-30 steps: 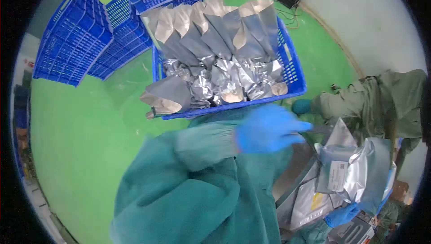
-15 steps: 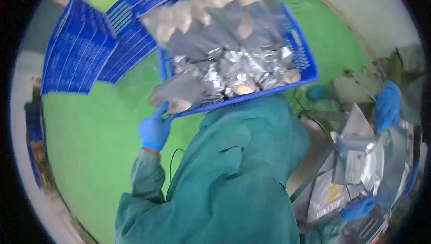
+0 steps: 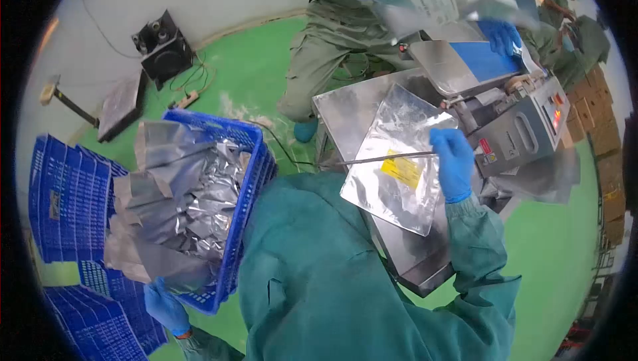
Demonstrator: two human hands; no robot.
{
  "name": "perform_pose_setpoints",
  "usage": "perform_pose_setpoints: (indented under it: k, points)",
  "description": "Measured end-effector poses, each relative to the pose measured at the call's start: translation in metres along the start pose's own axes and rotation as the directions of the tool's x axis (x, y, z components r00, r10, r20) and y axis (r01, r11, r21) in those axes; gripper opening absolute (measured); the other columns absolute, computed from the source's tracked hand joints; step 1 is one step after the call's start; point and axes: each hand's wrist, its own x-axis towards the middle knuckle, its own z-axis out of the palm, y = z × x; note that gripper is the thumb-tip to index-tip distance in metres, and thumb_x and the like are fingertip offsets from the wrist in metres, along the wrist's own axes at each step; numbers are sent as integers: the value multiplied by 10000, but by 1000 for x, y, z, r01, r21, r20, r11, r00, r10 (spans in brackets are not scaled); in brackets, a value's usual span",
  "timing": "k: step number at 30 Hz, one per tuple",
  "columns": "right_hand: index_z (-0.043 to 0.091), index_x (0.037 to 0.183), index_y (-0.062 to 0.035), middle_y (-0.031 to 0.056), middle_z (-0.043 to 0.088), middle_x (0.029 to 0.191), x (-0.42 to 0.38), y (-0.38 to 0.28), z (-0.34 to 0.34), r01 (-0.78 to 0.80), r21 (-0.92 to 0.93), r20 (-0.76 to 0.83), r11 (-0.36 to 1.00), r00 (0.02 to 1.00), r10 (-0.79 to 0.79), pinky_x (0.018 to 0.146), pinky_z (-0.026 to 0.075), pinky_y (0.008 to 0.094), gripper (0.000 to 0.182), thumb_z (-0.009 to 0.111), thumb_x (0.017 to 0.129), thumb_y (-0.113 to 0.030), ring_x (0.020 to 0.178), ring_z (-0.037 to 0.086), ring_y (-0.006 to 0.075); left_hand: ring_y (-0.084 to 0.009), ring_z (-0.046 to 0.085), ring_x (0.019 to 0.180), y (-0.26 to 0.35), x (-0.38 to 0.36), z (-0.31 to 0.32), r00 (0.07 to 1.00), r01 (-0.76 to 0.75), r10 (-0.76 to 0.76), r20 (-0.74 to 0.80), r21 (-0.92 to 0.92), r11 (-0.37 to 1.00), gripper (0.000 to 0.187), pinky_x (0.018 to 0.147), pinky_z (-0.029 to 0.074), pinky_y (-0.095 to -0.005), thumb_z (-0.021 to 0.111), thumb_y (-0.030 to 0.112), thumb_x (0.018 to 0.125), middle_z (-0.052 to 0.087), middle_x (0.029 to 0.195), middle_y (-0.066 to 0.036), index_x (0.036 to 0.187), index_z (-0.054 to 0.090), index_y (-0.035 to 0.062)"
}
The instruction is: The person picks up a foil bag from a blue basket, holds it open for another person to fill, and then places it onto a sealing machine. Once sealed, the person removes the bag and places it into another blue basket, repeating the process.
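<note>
At the lower left, my left hand point(image 3: 166, 306), in a blue glove, pinches the near end of a silver bag point(image 3: 156, 258) in a blue crate point(image 3: 229, 255). Several crumpled silver bags lie in the crate, their flat ends over its left side. My right hand point(image 3: 454, 165), also blue-gloved, is closed at the right edge of a flat silver bag point(image 3: 372, 191) with a yellow label. A thin dark cord point(image 3: 385, 158) crosses this bag and runs to my right fingers. The bag lies on a metal table point(image 3: 345, 112).
Stacked blue crates point(image 3: 70, 205) stand at the left. A metal machine point(image 3: 522, 135) is right of the table. Across it, a person in green point(image 3: 325, 49) with a gloved hand point(image 3: 500, 35) is beside a large silver bag point(image 3: 425, 2). Black speakers point(image 3: 166, 55) and cartons point(image 3: 601, 142) stand farther off.
The view has swung right, so the crate now shows at the left and the table nearer the middle. My left hand stays at the bags; my right hand stays by the yellow-labelled bag.
</note>
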Motion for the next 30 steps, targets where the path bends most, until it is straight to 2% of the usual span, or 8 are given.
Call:
perform_pose_setpoints:
  k: [2,6,9,16,22,26,28,30]
  points:
    - [602,961,-20,59,611,831,-8,-5,5,161,-253,248,954,964,-97,689,452,269,150,600,841,-110,736,558,129,-151,392,575,42,31,-2,997,-58,56,-49,-41,997,245,537,352,-310,529,120,902,447,593,-84,703,496,-20]
    - [611,992,-42,85,617,846,-28,-18,20,320,-117,540,940,815,-211,699,474,297,203,639,800,-101,765,595,185,-114,377,575,142,65,-7,972,-167,145,-183,-112,980,311,525,322,-289,521,121,915,404,571,-64,643,430,1]
    - [600,1067,-63,92,610,924,-40,-43,29,326,-95,656,940,731,-187,741,478,308,323,680,758,-111,835,602,202,-87,420,591,208,85,10,953,-215,59,-297,-527,822,258,535,345,-254,546,80,896,452,601,-18,656,479,16]
    - [489,1266,-94,102,534,1180,-42,-110,66,430,103,401,897,807,-433,831,463,338,624,724,688,-78,1004,549,214,-90,468,552,346,97,81,915,-347,327,-235,-872,345,82,518,405,-245,640,88,817,517,620,-41,764,633,25]
    - [522,1189,-14,108,549,1154,-12,-46,34,253,38,131,967,958,-256,842,458,327,467,660,743,-22,1020,536,193,-261,583,592,419,61,135,647,-632,664,-374,-751,193,107,533,453,-347,607,159,814,567,678,-118,788,611,55]
    - [540,1120,6,74,572,1083,-14,-8,25,340,-60,-5,938,940,-341,830,457,321,337,617,793,-16,957,547,172,-308,566,612,437,34,171,710,-507,661,-245,-829,237,116,534,446,-382,605,173,795,558,680,-120,843,606,67]
    - [539,1105,12,64,579,1054,-11,-6,31,349,-1,-58,937,936,-348,825,455,312,313,610,801,-17,938,553,168,-301,581,651,435,33,178,598,-460,797,-89,-852,250,223,596,471,-378,615,199,795,581,746,-138,967,596,58]
    - [578,1011,6,59,607,917,-13,-14,37,35,735,-71,677,997,26,761,454,290,221,607,792,-3,852,573,159,-279,600,690,425,37,163,617,-417,786,-33,-861,291,284,639,480,-364,616,209,799,600,791,-130,1028,581,45]
